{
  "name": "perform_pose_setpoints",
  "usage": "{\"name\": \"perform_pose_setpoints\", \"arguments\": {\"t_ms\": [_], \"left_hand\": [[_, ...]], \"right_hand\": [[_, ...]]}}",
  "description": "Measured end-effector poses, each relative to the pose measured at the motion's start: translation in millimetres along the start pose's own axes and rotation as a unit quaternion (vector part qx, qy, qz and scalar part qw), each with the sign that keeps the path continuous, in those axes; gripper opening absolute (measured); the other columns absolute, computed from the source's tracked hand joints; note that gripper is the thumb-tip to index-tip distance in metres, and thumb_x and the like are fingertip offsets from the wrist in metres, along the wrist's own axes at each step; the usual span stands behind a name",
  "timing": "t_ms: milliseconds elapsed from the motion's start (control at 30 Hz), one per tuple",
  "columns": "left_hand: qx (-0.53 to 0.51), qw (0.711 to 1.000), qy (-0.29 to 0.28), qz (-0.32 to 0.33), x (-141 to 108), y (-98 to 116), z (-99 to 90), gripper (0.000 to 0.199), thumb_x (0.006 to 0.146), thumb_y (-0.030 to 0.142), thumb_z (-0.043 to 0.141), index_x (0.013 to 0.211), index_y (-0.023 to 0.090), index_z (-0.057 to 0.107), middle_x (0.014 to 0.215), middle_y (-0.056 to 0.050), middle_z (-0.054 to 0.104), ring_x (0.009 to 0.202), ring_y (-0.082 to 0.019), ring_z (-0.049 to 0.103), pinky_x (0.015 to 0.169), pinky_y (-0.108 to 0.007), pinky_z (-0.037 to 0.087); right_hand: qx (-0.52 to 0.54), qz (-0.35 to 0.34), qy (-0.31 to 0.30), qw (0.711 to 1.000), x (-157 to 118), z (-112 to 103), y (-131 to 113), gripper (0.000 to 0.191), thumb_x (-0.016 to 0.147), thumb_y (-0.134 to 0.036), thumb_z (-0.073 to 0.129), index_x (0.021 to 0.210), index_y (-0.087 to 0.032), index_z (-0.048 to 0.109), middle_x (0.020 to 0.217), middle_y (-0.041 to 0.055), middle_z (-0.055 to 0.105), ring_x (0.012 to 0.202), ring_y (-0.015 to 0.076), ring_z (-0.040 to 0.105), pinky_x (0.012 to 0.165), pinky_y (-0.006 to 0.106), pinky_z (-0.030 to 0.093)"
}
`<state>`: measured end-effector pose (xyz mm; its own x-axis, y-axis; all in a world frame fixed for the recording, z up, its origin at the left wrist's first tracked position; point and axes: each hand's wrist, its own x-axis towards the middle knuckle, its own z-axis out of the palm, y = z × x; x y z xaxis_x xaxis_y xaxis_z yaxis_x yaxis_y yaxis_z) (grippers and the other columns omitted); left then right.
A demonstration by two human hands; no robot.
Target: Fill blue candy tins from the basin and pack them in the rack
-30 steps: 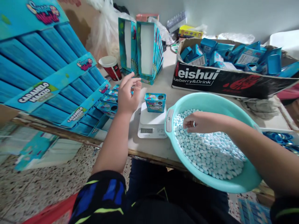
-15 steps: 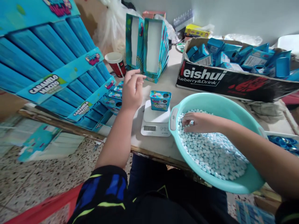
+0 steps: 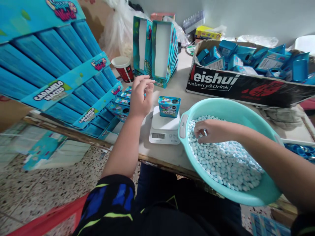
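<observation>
My left hand (image 3: 141, 96) hovers left of the scale with fingers apart and loosely bent, holding nothing. A blue candy tin (image 3: 169, 107) labelled Caramelo Macizo stands upright on the white digital scale (image 3: 164, 135). The scale's display appears to read 17.0. My right hand (image 3: 206, 130) is inside the turquoise basin (image 3: 246, 109), low over the pale blue and white candies (image 3: 227, 164). Its fingers are curled toward the thumb; whatever lies between the fingertips is too small to make out. Behind my left hand, several more blue tins (image 3: 120, 106) are partly hidden.
A tall blue display stand (image 3: 49, 65) leans at the left. Behind are a paper cup (image 3: 123, 68) and upright display boxes (image 3: 161, 49). A black carton (image 3: 246, 83) of blue tins stands back right. Blue pieces (image 3: 299, 150) lie right of the basin.
My right hand has shifted slightly to the right and down within the basin, its fingers still curled. My left hand has barely moved. The tin remains on the scale.
</observation>
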<state>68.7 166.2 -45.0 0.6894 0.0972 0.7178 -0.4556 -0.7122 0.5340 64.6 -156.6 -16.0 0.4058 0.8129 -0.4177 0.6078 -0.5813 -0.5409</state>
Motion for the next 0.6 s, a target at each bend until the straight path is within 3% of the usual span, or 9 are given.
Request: {"name": "perform_pose_setpoints", "arguments": {"t_ms": [167, 600], "left_hand": [[0.004, 1.0, -0.008, 0.001, -0.4, 0.2, 0.8, 0.053, 0.104, 0.064, 0.034, 0.114, 0.024, 0.067, 0.132, -0.011, 0.057, 0.117, -0.025, 0.065, 0.093, -0.04, 0.059], [0.012, 1.0, -0.011, 0.012, 0.8, -0.9, 0.9, 0.048, 0.107, 0.057, 0.034, 0.11, 0.022, 0.067, 0.12, -0.01, 0.063, 0.117, -0.022, 0.064, 0.091, -0.036, 0.06]], "right_hand": [[-0.002, 0.022, -0.008, 1.0, 0.7, 1.4, 0.9, 0.014, 0.081, -0.025, 0.063, 0.093, -0.023, 0.071, 0.085, 0.0021, 0.07, 0.075, 0.0188, 0.062, 0.068, 0.031, 0.043], [-0.023, 0.066, -0.018, 0.997, -1.4, -0.9, -4.5, 0.018, 0.083, -0.028, 0.062, 0.095, -0.023, 0.074, 0.088, 0.0027, 0.073, 0.076, 0.0191, 0.064, 0.068, 0.031, 0.042]]}}
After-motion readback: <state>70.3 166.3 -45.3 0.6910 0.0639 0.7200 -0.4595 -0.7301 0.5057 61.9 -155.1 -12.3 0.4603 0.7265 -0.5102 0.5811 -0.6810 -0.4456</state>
